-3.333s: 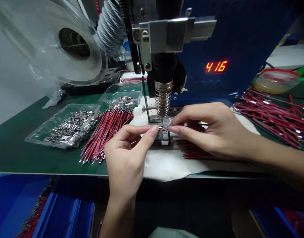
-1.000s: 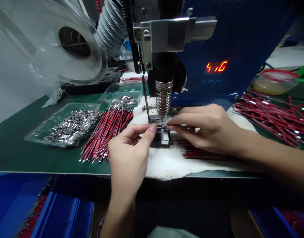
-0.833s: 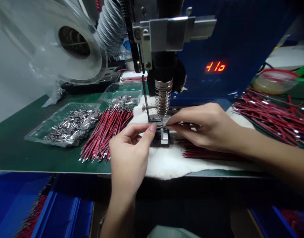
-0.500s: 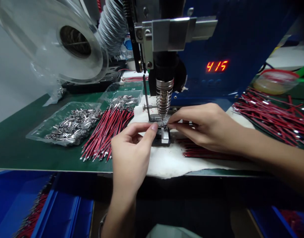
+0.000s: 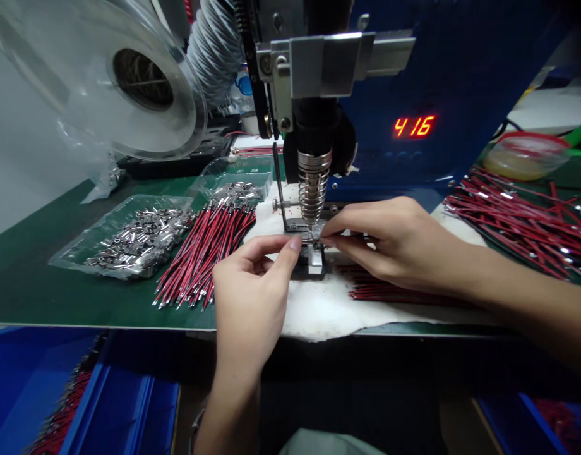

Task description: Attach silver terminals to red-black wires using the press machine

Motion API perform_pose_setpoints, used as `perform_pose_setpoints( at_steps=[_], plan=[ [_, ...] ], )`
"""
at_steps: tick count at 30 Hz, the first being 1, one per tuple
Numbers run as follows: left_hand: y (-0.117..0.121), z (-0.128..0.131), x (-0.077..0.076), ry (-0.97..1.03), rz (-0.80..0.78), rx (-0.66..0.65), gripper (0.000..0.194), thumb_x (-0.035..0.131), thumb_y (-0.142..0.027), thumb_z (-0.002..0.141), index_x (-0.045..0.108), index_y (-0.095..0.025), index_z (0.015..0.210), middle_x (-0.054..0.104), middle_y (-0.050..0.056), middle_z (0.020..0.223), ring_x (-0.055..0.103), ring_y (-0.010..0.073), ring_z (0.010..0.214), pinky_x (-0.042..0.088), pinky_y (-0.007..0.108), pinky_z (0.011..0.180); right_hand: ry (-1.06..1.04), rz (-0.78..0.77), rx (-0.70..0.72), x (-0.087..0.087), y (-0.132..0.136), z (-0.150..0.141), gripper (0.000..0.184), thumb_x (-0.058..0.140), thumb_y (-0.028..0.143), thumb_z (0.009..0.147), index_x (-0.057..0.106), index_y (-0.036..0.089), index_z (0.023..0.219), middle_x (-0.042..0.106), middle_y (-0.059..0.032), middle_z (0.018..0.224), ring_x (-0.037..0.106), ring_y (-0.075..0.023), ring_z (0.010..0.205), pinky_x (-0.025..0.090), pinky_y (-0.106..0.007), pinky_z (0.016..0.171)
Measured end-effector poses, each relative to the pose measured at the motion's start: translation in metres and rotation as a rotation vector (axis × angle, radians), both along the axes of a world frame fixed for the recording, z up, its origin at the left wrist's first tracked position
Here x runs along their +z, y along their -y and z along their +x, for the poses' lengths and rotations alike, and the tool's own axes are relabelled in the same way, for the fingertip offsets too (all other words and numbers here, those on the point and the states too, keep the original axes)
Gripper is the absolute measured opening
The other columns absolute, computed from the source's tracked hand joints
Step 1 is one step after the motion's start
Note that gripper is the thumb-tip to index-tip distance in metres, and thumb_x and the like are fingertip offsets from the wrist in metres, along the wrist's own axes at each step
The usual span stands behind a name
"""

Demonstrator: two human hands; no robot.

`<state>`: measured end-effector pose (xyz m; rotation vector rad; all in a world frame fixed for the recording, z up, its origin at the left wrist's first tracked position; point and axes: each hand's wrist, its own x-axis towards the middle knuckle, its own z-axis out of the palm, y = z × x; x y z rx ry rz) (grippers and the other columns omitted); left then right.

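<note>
My left hand (image 5: 251, 285) pinches a small metal piece at the black fixture block (image 5: 312, 264) under the machine's spring-wrapped tip (image 5: 312, 189). My right hand (image 5: 395, 243) meets it from the right, thumb and forefinger pinched on a thin red wire whose end lies at the fixture. The fingertips of both hands nearly touch just below the tip. A white cloth (image 5: 328, 309) lies under the fixture.
A bundle of red wires (image 5: 203, 249) and a clear tray of metal terminals (image 5: 134, 237) lie to the left on the green mat. More red wires (image 5: 522, 221) spread at the right. The blue machine (image 5: 442, 76) shows 416. Blue bins (image 5: 82, 398) sit below the table edge.
Both hands have shifted slightly up toward the tip since the earliest frame and stay pinched there. The display flickered to 415 and back to 416.
</note>
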<state>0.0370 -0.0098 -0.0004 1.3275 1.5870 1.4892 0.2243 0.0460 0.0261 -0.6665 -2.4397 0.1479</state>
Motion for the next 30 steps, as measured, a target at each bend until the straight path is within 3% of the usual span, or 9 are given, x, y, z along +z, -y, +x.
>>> perform_pose_setpoints(
  at_steps=[30],
  plan=[
    [0.0016, 0.0000, 0.0001, -0.020, 0.009, -0.002, 0.025, 0.074, -0.043, 0.078, 0.077, -0.019, 0.083, 0.060, 0.000, 0.058, 0.046, 0.0093, 0.050, 0.031, 0.020, 0.045, 0.018, -0.002, -0.009, 0.0005, 0.0010, -0.0016, 0.016, 0.054, 0.016, 0.093, 0.069, 0.015, 0.099, 0.073, -0.0055, 0.089, 0.063, -0.0159, 0.072, 0.042, -0.027, 0.064]
  ],
)
